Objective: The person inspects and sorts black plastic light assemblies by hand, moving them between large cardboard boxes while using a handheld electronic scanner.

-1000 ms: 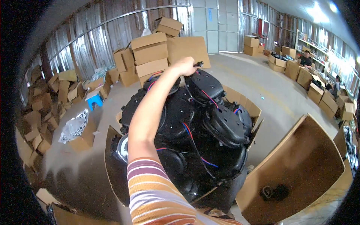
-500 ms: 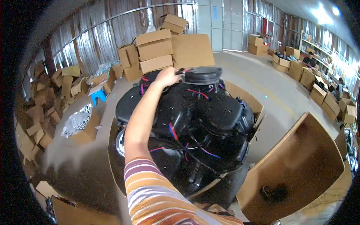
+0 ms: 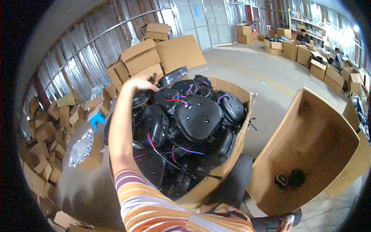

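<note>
My left hand (image 3: 142,83) reaches over a heap of black plastic housings (image 3: 199,118) with red and blue wires. It grips the edge of one round black housing (image 3: 173,77), which is tilted up above the far side of the heap. The fingertips are partly hidden by it. A large open cardboard box (image 3: 232,156) surrounds the heap. Low at the bottom edge, a little of my right hand (image 3: 286,223) shows, its fingers against a dark object (image 3: 270,222) that I cannot make out.
To the right stands a tall open carton (image 3: 309,135) with small dark pieces inside. Stacked cartons (image 3: 141,58) stand beyond the heap. Left are a blue stool (image 3: 96,118), a bag (image 3: 81,149) and piled cardboard (image 3: 48,131). People (image 3: 303,38) sit among boxes at far right.
My left hand has moved left with the black housing, which is now more tilted. The view has turned to the right, and part of my right hand has come in at the bottom.
</note>
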Tool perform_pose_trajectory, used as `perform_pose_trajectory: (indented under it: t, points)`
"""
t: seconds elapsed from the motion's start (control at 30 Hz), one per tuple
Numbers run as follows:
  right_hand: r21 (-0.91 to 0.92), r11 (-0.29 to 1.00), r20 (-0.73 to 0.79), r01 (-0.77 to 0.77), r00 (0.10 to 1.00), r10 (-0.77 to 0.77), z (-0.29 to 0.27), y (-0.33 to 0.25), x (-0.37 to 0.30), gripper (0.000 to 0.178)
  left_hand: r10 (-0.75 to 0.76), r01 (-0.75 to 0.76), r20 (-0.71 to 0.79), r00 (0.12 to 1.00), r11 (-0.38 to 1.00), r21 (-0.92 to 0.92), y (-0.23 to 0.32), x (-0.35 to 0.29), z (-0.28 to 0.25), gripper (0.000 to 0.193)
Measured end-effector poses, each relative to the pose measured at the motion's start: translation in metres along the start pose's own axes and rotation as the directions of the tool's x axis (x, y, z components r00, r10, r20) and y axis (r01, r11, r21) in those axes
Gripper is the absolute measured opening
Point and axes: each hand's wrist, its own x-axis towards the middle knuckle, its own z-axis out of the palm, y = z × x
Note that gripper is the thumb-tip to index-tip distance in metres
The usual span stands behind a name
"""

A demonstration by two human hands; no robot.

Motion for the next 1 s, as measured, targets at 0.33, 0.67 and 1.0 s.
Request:
perform_pose_trajectory:
  t: [0.33,0.67,1.0]
  points:
    - [0.136,0.978,0.0,0.158,0.987,-0.159,-0.021,0.05,0.013,0.043,0.704,-0.718,-0.382,0.599,0.683,0.134,0.192,0.005,-0.089,0.035]
    - [0.118,0.974,-0.12,0.191,0.977,-0.177,-0.048,0.099,0.012,0.057,0.927,-0.879,-0.111,0.359,0.376,0.293,0.385,0.017,-0.042,0.035]
    - [0.215,0.975,-0.258,0.059,0.966,-0.002,-0.045,0.088,0.0,0.036,0.982,-0.882,-0.022,-0.186,-0.177,-0.437,0.608,-0.03,0.259,0.03]
